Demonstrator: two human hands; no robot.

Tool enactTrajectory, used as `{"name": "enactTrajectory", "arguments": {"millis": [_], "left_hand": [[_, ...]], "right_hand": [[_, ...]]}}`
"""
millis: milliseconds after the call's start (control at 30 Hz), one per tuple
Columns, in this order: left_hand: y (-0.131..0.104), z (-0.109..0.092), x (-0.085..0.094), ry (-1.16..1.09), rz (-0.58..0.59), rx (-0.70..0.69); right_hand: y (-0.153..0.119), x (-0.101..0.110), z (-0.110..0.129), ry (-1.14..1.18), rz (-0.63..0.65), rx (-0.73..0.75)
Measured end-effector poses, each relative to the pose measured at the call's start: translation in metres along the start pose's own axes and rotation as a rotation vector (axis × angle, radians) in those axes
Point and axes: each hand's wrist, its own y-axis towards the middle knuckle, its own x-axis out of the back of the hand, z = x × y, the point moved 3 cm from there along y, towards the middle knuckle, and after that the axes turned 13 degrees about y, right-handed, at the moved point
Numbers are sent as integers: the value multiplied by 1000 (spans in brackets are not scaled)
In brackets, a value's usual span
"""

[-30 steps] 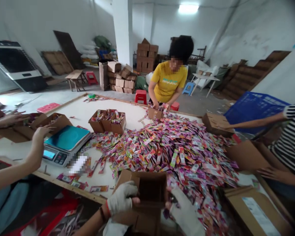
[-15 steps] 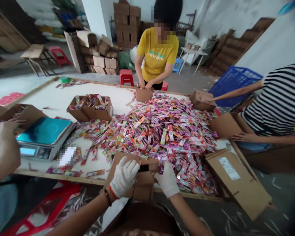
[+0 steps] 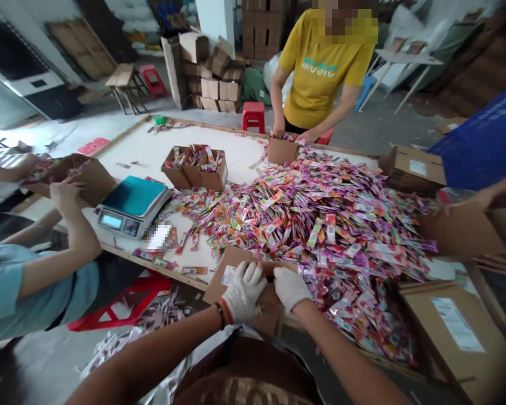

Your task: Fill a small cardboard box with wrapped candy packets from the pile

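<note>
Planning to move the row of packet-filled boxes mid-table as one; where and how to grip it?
Two hands, I'd say: palms on the outer end walls of the filled boxes, coming in from left and right, low, pressing inward. The boxes stand side by side; their tops are open with packets poking above the rims, so rim grips look poor.

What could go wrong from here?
The carton under the left hand and right hand is at the near edge of the table; pressing down could tip it.

The packet pile comes close to the right hand, so a bump might spill some.

A loose packet by that edge could get knocked off.
</note>
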Motion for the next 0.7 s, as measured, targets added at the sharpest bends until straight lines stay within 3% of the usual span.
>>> {"name": "enactTrajectory", "arguments": {"millis": [100,233,300,367,433,500,533,633,700], "left_hand": [[5,-4,-5,-29,73,29],[27,-16,-15,-18,121,-13],[38,-16,-13,9,133,-46],[42,-2,-3,-36,139,-32],[33,33,12,-144,115,83],[9,88,24,-295,53,317],[-8,121,26,-391,8,470],[-71,208,10,-831,-107,984],[-105,241,-13,-1236,-172,1233]], "right_hand": [[-3,-1,-9,31,-10,41],[-8,7,-24,242,-92,95],[-6,14,-31,404,-59,14],[-1,28,-36,653,-56,-123],[10,47,-37,847,-179,-209],[30,61,-32,888,-330,-196],[45,61,-26,872,-337,-176],[102,31,10,782,-160,-50],[143,-2,45,582,-59,104]]}}
